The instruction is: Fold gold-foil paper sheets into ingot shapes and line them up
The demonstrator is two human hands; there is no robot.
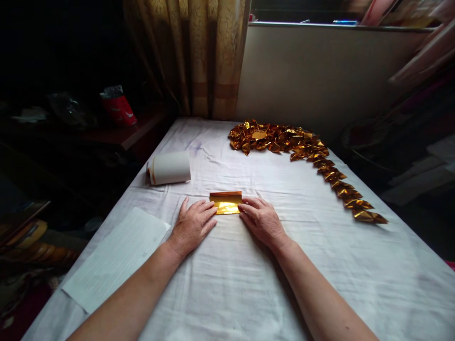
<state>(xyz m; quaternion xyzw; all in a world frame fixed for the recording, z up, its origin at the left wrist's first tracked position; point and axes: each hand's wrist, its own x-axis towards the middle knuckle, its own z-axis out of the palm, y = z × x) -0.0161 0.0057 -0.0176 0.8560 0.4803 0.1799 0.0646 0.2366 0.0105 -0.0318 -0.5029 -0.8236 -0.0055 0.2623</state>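
A small rectangle of shiny gold foil paper (228,207) lies in front of me on the white cloth. Along its top runs a darker folded strip. My left hand (192,222) has its fingertips on the left end of the paper, with the thumb just below and the little finger apart. At the right end, my right hand (265,220) has thumb and fingers closed at the edge. What lies under the fingertips is hidden. A chain of folded gold foil pieces (284,138) curves along the far right of the table.
A white roll (170,168) rests on its side at the left. Nearer me, a pale lined sheet (117,258) lies partly beside my left forearm. The white cloth (220,284) covers the table. Beyond are a curtain (202,57) and a red packet (119,108) on dark furniture.
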